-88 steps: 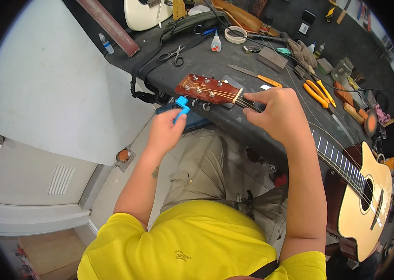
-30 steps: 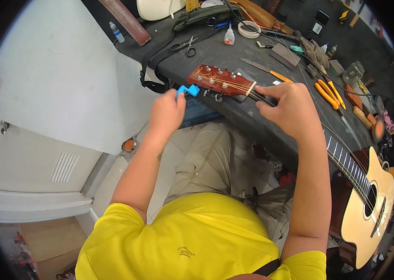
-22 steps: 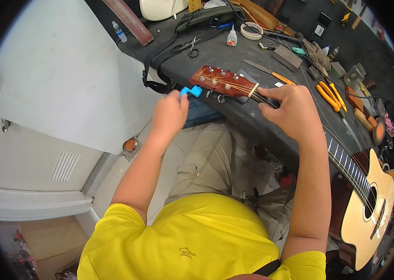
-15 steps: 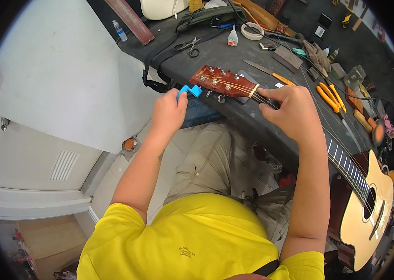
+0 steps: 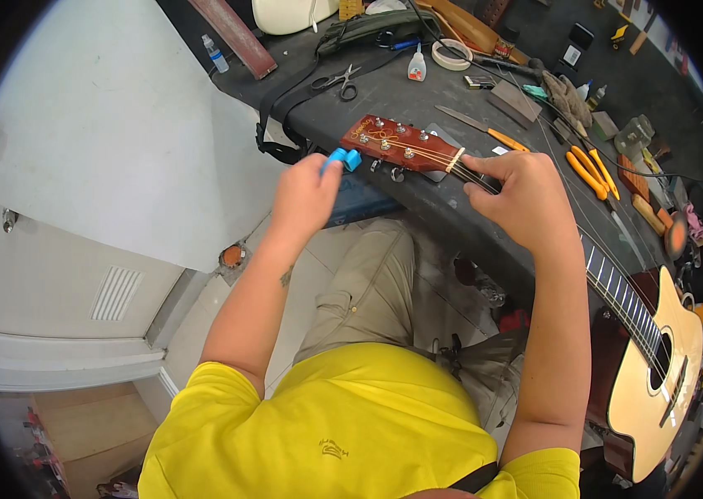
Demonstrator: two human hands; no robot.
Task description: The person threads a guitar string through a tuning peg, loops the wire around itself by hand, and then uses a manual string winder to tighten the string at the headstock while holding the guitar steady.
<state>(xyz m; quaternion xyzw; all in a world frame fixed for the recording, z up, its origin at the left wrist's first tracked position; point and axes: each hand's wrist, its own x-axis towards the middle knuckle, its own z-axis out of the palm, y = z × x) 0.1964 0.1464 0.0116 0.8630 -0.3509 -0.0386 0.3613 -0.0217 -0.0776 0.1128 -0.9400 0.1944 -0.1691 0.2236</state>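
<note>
An acoustic guitar (image 5: 638,391) lies along the bench edge, its pale body at the lower right and its reddish-brown headstock (image 5: 391,143) toward the middle. My left hand (image 5: 306,191) grips a blue string winder (image 5: 343,159), whose head sits at the near-side tuner by the headstock's end. Other tuning pegs (image 5: 397,175) hang off that same side. My right hand (image 5: 526,195) is closed round the neck just below the white nut (image 5: 455,160), thumb and fingers at the strings; part of the neck is hidden behind my right hand and forearm.
On the dark bench (image 5: 301,125) lie scissors (image 5: 337,82), a glue bottle (image 5: 417,65), a tape roll (image 5: 450,55), an orange-handled knife (image 5: 485,129) and orange-handled pliers (image 5: 589,173). A black strap (image 5: 272,112) hangs over the left edge. Loose strings curl near the pliers.
My left hand has turned the blue winder, so its crank handle now points differently. My right hand keeps its hold on the neck.
</note>
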